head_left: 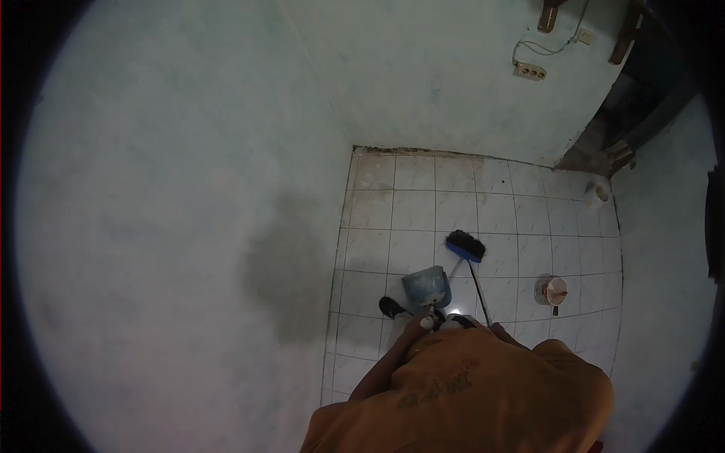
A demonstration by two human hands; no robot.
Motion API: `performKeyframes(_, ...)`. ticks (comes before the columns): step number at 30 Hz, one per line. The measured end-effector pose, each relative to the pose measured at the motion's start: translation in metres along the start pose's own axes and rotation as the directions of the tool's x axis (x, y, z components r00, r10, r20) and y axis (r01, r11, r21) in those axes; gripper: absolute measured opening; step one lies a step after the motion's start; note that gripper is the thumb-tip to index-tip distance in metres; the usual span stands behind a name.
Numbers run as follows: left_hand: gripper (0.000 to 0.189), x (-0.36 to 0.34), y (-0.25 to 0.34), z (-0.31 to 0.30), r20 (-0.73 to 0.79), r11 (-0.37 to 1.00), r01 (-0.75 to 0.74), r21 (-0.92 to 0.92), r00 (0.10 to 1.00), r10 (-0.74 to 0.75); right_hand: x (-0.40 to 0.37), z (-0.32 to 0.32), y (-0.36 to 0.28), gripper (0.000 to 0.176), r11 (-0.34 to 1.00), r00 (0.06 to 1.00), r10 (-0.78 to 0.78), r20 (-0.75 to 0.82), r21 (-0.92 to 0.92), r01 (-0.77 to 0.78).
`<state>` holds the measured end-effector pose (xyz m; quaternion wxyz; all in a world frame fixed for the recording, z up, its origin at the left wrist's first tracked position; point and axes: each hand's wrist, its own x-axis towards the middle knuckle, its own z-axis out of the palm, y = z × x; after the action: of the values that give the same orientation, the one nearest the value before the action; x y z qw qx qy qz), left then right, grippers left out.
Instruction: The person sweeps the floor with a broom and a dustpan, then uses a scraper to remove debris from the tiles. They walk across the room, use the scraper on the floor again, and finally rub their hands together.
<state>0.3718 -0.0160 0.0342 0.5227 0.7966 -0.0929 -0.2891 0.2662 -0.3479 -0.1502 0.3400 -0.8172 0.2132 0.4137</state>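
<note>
A blue-grey dustpan is low in front of me, its handle pointing back toward my body. Closed around the end of that handle is my left hand. A broom with black bristles and a blue head lies to the right of the dustpan, over the white floor tiles. Its dark stick runs back to my right hand, which is closed on it and partly hidden by my orange shirt. A dark shoe shows left of the dustpan.
A round container stands on the tiles at the right. Near the far right corner is a white pot. Pale walls border the floor at the left, front and right. A power strip hangs on the front wall beside a dark doorway.
</note>
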Motion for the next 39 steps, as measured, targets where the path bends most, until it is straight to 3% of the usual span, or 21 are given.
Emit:
performKeyframes(2, 0.022, 0.024, -0.031, -0.005, 0.065, 0.996, -0.084, -0.021, 0.994, 0.085, 0.027, 0.023, 0.018, 0.042, 0.984, 0.982, 0.151, -0.116, -0.074, -0.160)
performKeyframes(3, 0.021, 0.032, -0.047, -0.010, 0.110, 0.985, -0.164, -0.049, 0.980, 0.168, 0.015, 0.019, 0.000, 0.042, 0.982, 0.979, 0.167, -0.117, -0.067, -0.175)
performKeyframes(5, 0.022, 0.042, -0.045, -0.039, 0.158, 0.993, -0.105, -0.050, 0.981, 0.111, -0.030, -0.001, -0.050, 0.047, 0.966, 0.996, 0.075, -0.049, -0.245, -0.085)
performKeyframes(6, 0.024, 0.054, -0.055, -0.049, 0.172, 0.990, -0.139, 0.041, 0.976, 0.130, -0.049, -0.013, -0.087, 0.053, 0.956, 0.951, 0.288, -0.117, -0.016, -0.291)
performKeyframes(7, 0.026, 0.066, -0.056, -0.047, 0.183, 0.978, -0.176, 0.116, 0.971, 0.153, -0.048, -0.020, -0.093, 0.053, 0.948, 0.940, 0.311, -0.138, -0.027, -0.317)
performKeyframes(9, 0.028, 0.079, -0.044, -0.060, 0.136, 0.985, -0.165, 0.046, 0.978, 0.157, -0.023, -0.016, -0.099, 0.058, 0.904, 0.861, 0.407, -0.306, -0.003, -0.428)
performKeyframes(10, 0.031, 0.080, -0.042, -0.071, 0.095, 0.991, -0.135, 0.012, 0.986, 0.134, -0.079, -0.056, -0.172, 0.057, 0.913, 0.881, 0.399, -0.253, 0.016, -0.408)
performKeyframes(11, 0.031, 0.083, -0.041, -0.081, 0.118, 0.991, -0.136, 0.007, 0.984, 0.134, -0.074, -0.054, -0.174, 0.057, 0.904, 0.872, 0.419, -0.251, 0.029, -0.426)
performKeyframes(13, 0.032, 0.093, -0.037, -0.093, 0.154, 0.934, -0.350, 0.075, 0.929, 0.336, -0.066, -0.056, -0.180, 0.056, 0.921, 0.886, 0.388, -0.254, 0.096, -0.376)
performKeyframes(17, 0.035, 0.127, -0.051, -0.095, 0.286, 0.896, -0.412, 0.166, 0.890, 0.356, -0.088, -0.057, -0.209, 0.056, 0.883, 0.860, 0.464, -0.212, 0.184, -0.432)
performKeyframes(23, 0.033, 0.146, -0.042, -0.109, 0.262, 0.901, -0.414, 0.127, 0.890, 0.372, -0.105, -0.052, -0.214, 0.054, 0.888, 0.864, 0.450, -0.226, 0.209, -0.409)
performKeyframes(29, 0.028, 0.169, -0.020, -0.125, 0.265, 0.913, -0.339, 0.227, 0.924, 0.277, -0.100, -0.063, -0.217, 0.052, 0.897, 0.875, 0.420, -0.241, 0.253, -0.361)
performKeyframes(31, 0.026, 0.175, -0.016, -0.132, 0.208, 0.939, -0.315, 0.137, 0.936, 0.284, -0.092, -0.072, -0.215, 0.051, 0.930, 0.902, 0.344, -0.260, 0.229, -0.289)
performKeyframes(32, 0.026, 0.182, -0.024, -0.131, 0.212, 0.939, -0.312, 0.144, 0.937, 0.279, -0.087, -0.078, -0.213, 0.051, 0.954, 0.921, 0.277, -0.273, 0.191, -0.230)
performKeyframes(34, 0.025, 0.201, -0.039, -0.132, 0.068, 0.938, -0.276, 0.212, 0.961, 0.267, -0.077, -0.090, -0.217, 0.047, 0.998, 0.938, 0.066, -0.340, 0.028, -0.060)
performKeyframes(35, 0.025, 0.204, -0.036, -0.132, 0.067, 0.936, -0.276, 0.217, 0.961, 0.268, -0.070, -0.101, -0.220, 0.043, 0.956, 0.905, 0.196, -0.378, 0.279, -0.091)
performKeyframes(36, 0.026, 0.202, -0.016, -0.142, 0.152, 0.964, -0.196, 0.178, 0.974, 0.170, -0.063, -0.116, -0.230, 0.038, 0.854, 0.865, 0.325, -0.382, 0.512, -0.094)
performKeyframes(37, 0.027, 0.205, -0.002, -0.147, 0.238, 0.983, -0.111, 0.145, 0.968, 0.074, -0.059, -0.135, -0.238, 0.038, 0.855, 0.867, 0.316, -0.385, 0.512, -0.084)
performKeyframes(39, 0.028, 0.210, -0.004, -0.143, 0.214, 0.980, -0.082, 0.179, 0.976, 0.043, -0.045, -0.174, -0.250, 0.032, 0.751, 0.901, 0.322, -0.289, 0.658, -0.057)
